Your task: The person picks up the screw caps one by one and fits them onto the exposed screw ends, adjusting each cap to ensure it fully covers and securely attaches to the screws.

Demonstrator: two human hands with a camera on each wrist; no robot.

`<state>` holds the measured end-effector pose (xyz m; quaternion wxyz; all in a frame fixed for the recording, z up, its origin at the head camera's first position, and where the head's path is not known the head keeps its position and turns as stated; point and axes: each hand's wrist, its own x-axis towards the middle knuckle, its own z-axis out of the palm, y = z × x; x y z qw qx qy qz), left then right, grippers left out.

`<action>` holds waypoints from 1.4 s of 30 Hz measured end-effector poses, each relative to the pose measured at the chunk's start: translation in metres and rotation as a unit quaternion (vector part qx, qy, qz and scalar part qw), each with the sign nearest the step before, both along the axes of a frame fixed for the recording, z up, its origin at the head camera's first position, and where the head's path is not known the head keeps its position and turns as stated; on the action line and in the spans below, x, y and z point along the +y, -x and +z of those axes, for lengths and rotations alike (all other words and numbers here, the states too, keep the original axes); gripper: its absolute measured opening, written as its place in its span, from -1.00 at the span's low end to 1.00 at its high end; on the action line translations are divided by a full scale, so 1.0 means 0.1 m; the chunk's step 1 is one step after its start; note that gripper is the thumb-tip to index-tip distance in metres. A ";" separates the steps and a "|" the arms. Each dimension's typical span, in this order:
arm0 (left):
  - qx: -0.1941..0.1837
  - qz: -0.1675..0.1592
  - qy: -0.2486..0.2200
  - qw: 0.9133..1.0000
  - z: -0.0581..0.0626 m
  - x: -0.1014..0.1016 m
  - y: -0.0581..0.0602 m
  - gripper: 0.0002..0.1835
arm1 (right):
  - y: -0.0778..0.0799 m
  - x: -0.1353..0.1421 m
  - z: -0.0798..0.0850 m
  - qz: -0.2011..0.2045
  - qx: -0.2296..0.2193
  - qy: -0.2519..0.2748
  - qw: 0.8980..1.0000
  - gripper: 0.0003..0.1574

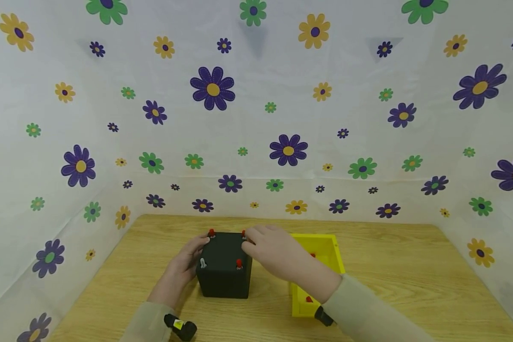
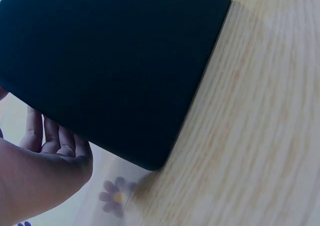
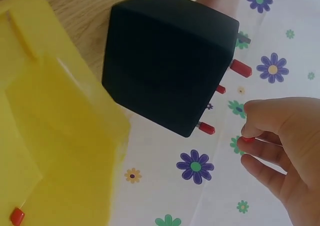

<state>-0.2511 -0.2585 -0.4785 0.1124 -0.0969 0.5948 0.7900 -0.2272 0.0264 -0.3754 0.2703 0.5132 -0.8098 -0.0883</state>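
A black box stands on the table with upright metal posts at its top corners. Red caps cover three posts; the near-left metal post is bare. My left hand rests along the box's left side, a fingertip at its upper edge. In the left wrist view its fingers lie against the side, partly hidden by the box. Near the far-right post, my right hand is raised over the box's edge. The right wrist view shows it pinching a small red cap between thumb and finger, apart from the posts.
A yellow tray sits right of the box, beneath my right forearm. Loose red caps lie inside it. Flower-patterned white sheeting encloses the wooden table at the back and both sides.
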 end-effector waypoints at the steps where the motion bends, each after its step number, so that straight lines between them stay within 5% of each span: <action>1: 0.002 -0.001 0.000 1.000 0.00 0.00 0.00 -0.23 | 0.00 -0.01 -0.01 0.003 0.004 0.002 1.000 -0.83; 13: 0.012 -0.004 -0.015 1.000 0.00 0.01 -0.01 -0.20 | -0.07 -0.15 0.03 -0.011 0.006 -0.037 0.999 -0.80; 21: 0.026 -0.026 -0.011 0.999 -0.01 0.01 0.00 -0.14 | -0.08 -0.23 0.02 0.002 0.003 -0.018 1.000 -0.79; 42: 0.000 -0.003 0.032 0.999 0.02 0.02 -0.02 -0.17 | -0.08 -0.42 0.04 0.034 -0.004 -0.019 0.999 -0.84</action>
